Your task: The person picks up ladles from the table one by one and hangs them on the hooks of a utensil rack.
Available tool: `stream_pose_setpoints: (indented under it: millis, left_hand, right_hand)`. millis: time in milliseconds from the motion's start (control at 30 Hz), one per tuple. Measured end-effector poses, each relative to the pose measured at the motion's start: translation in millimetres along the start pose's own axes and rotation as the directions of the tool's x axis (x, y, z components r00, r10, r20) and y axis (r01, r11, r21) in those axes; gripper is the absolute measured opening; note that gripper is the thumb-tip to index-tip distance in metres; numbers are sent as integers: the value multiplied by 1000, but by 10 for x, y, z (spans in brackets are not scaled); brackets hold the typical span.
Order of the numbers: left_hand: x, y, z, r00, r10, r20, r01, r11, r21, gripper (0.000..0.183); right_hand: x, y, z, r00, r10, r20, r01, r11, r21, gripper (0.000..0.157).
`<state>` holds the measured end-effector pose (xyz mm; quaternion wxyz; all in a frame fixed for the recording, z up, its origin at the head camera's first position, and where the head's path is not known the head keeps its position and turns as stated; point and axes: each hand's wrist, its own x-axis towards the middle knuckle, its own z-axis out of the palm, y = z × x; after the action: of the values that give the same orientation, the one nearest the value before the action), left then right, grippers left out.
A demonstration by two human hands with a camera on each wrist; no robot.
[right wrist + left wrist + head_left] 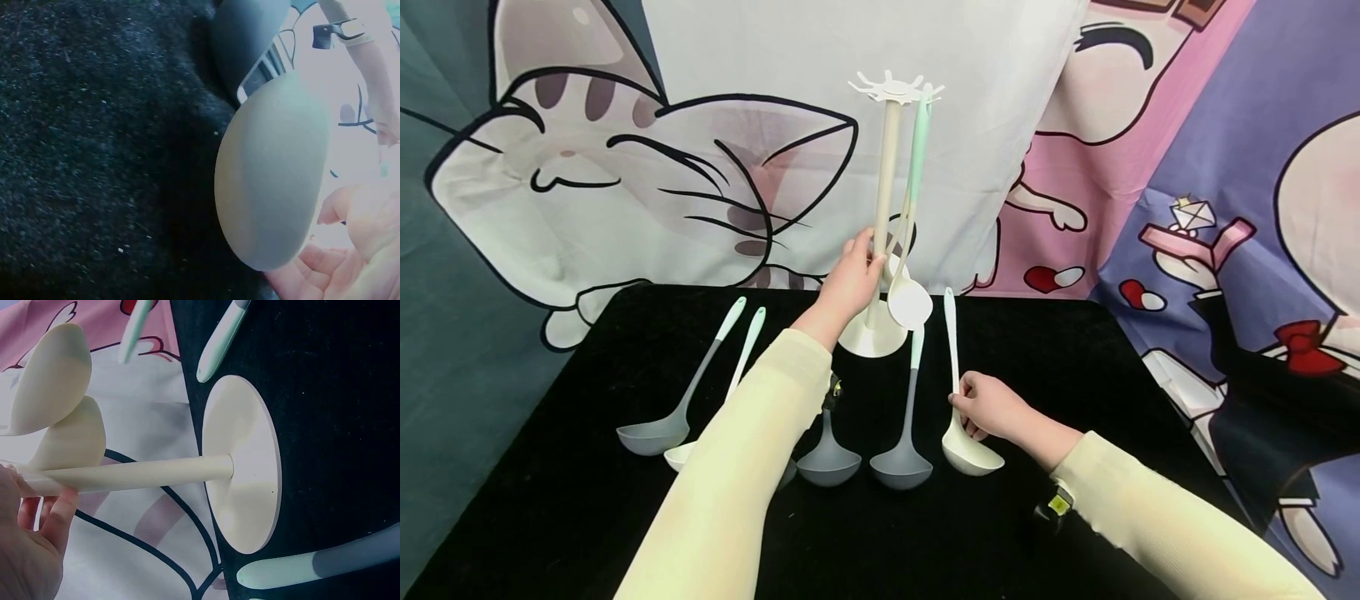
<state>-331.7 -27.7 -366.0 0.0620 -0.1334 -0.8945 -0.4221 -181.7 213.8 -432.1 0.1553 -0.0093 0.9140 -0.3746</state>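
My left hand grips the post of a cream utensil stand, which rises from a round base and has a ring of hooks on top. From its right side hang two cream ladles, one overlapping the other; a mint-green handle shows up at the hooks. My right hand pinches another cream ladle low on its handle, just above the bowl. That ladle stands nearly upright in the head view, its bowl filling the middle of the right wrist view.
On the black tabletop lie several ladles: a grey one at the left, a cream one partly behind my left sleeve, and grey ones in the middle. A cartoon-print cloth hangs behind the table.
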Motion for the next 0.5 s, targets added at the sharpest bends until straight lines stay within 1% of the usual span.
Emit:
stream_pose_setpoints:
  millis: [233,500]
  left_hand:
    - [-10,-5,-3,1000,-2,-5,2,1000,2,50]
    - [6,-11,7,1000,11,-13,-11,1000,-5,49]
  right_hand:
    - [-8,-42,-153,997,-65,-37,67,996,54,16]
    - [-39,-120,-379,989,-108,-97,113,992,48,17]
